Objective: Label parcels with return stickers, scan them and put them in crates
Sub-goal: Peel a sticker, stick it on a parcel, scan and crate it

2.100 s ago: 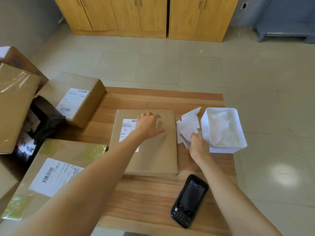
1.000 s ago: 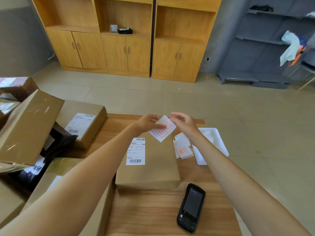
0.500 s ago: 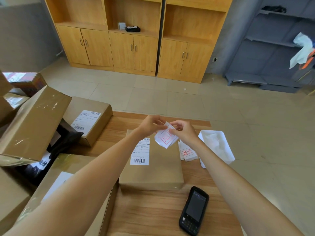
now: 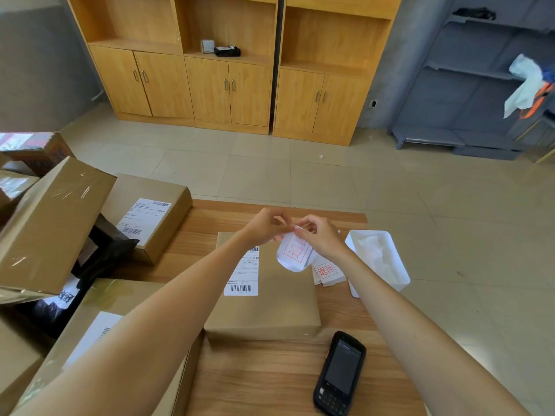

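Observation:
A flat brown parcel (image 4: 276, 298) with a white shipping label (image 4: 244, 273) lies in the middle of the wooden table (image 4: 270, 379). Above its far edge, my left hand (image 4: 265, 225) and my right hand (image 4: 318, 235) both pinch the top edge of a white return sticker (image 4: 293, 253) with red print, which hangs curled below the fingers. A small stack of the same stickers (image 4: 326, 273) lies on the table right of the parcel. A black handheld scanner (image 4: 341, 373) rests near the front edge, screen up.
A white plastic tray (image 4: 399, 271) holding crumpled paper stands at the table's right edge. Several brown boxes (image 4: 150, 211) and a black bag (image 4: 105, 250) crowd the left side. Wooden cabinets (image 4: 228, 85) and grey shelving (image 4: 480, 85) line the far wall.
Both hands picked a sticker off the stack and raised it over the parcel. My fingers have shifted to its top edge, and the sheet now hangs down curled.

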Available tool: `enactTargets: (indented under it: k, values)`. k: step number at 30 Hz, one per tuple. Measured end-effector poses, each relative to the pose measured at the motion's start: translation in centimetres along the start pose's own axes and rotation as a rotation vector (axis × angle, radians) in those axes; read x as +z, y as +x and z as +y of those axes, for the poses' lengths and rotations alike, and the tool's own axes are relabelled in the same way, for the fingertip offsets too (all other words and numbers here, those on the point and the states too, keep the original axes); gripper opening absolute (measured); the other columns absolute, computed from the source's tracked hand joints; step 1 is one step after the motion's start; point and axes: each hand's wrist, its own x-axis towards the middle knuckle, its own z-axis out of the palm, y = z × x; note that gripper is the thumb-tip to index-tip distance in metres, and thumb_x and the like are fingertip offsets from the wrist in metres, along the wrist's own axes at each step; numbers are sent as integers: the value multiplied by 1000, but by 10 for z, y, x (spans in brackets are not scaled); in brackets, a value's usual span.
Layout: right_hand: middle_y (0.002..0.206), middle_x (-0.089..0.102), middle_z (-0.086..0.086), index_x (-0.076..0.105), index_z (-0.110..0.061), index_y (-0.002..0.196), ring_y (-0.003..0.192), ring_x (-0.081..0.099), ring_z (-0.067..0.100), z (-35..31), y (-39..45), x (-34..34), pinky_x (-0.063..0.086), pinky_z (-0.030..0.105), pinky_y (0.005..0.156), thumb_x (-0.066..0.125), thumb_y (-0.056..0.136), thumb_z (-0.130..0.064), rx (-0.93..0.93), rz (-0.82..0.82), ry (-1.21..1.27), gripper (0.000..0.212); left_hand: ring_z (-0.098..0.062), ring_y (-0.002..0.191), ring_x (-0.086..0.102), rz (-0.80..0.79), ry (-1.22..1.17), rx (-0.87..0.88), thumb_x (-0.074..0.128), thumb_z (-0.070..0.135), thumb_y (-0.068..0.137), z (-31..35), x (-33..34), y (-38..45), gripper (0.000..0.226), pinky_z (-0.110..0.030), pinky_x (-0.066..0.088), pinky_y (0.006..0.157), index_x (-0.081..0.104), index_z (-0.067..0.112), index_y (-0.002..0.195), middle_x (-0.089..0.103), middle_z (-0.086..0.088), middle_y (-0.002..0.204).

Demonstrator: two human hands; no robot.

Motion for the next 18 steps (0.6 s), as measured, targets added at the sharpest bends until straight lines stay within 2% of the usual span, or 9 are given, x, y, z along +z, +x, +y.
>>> enactTargets:
  k: [2,5,8,11,15,18]
  values:
    - [82,59,0,63,-7,106,79,57,12,0,1,0,39,8,56,61,93,-19,5,1,6,18,-14,65,58,-9,-9,4,65,13,90,3,1,0,15,-23,45,61,57,15,78,64,-2,73]
    - [80,59,0,62,-9,109,79,58,13,0,2,0,39,15,58,59,94,-17,3,-20,-6,18,-10,71,57,-1,40,18,64,14,91,4,2,1,14,-22,45,62,59,16,78,62,2,78]
    - [79,58,-3,62,-8,102,79,58,13,1,2,0,40,16,58,60,94,-18,14,-23,-6,13,-13,74,55,15,83,42,67,15,88,1,1,4,14,-25,43,66,63,15,75,62,-1,80]
    - [79,58,-3,59,-10,97,77,57,11,2,2,0,40,17,59,59,95,-21,33,-36,10,11,-11,67,52,30,96,63,69,14,87,0,2,5,18,-24,41,67,62,17,71,62,-6,81]
    - [86,60,0,60,-11,101,81,57,14,-1,2,-1,42,20,63,46,100,-22,72,-62,108,18,-10,62,52,44,90,47,65,11,89,-1,3,7,6,-19,41,59,63,7,86,59,0,76]
    - [81,61,1,60,-8,109,66,59,5,-3,0,-6,43,14,53,37,100,-8,139,-96,266,25,-14,64,54,39,42,44,63,6,90,0,2,7,3,-18,46,59,61,3,89,58,-1,76]
